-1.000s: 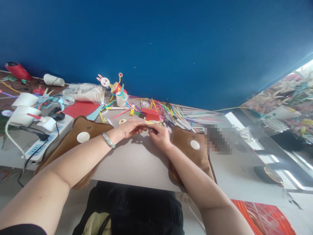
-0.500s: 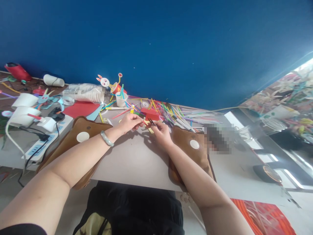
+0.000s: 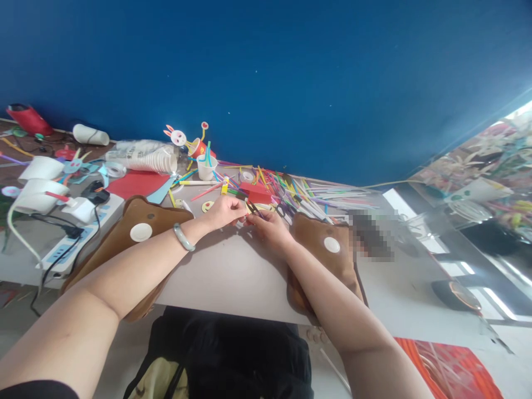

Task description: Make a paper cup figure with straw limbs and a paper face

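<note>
My left hand [image 3: 226,212], with a bangle on its wrist, is closed in a pinch over the table [image 3: 220,277]. What its fingertips hold is too small to make out. Close beside it, my right hand [image 3: 270,228] is wrapped round dark scissors [image 3: 253,209], whose blades point up and to the left. The fingertips of both hands nearly meet. Just beyond them lies a folded red paper piece [image 3: 256,193], and a round yellow face cutout [image 3: 206,206] rests by my left hand.
Brown cushions [image 3: 324,266] lie under both forearms. Loose coloured straws [image 3: 307,194] spread along the blue wall. A white cup with straws [image 3: 206,166], stacked paper cups [image 3: 152,162] and red paper [image 3: 139,185] stand or lie back left. A power strip [image 3: 78,238] with cables is at left.
The scissors have turned more upright in my right hand. The small reddish piece seen between my fingertips no longer shows. My left hand has moved slightly right.
</note>
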